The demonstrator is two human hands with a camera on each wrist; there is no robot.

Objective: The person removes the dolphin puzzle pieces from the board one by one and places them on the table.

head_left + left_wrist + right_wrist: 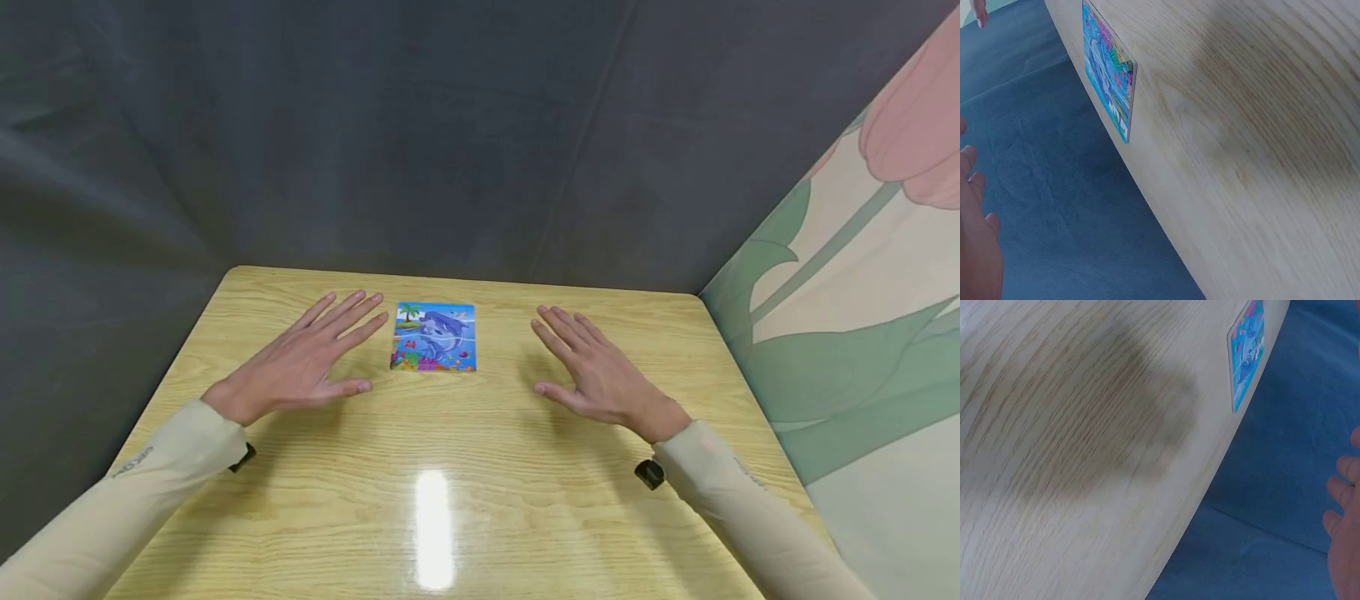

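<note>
Both hands hover flat above the pale wood-grain counter (465, 500), palms down and fingers straight and spread, gripping nothing. The left hand (303, 362) has its fingertips just beside the left edge of the small rectangular blue puzzle with a dolphin picture (433, 337), close but apart from it. The right hand (600, 375) sits farther off, with a clear strip of bare counter between its fingers and the puzzle's right edge.

The puzzle lies flat near the far middle of the counter, between the two hands and slightly closer to the left one; in the left wrist view it (1109, 75) shows near the counter's edge, and the right wrist view catches it (1246, 356) edge-on as a thin flat sheet.

Because it lies so flush, I judge a straight pinch from above would slip. Bringing both hands in evenly from the sides, steadying one edge with flat fingertips while the other hand works a nail under the opposite edge, looks the safer way, and keeping it level should stop any loose pieces from shifting
</note>
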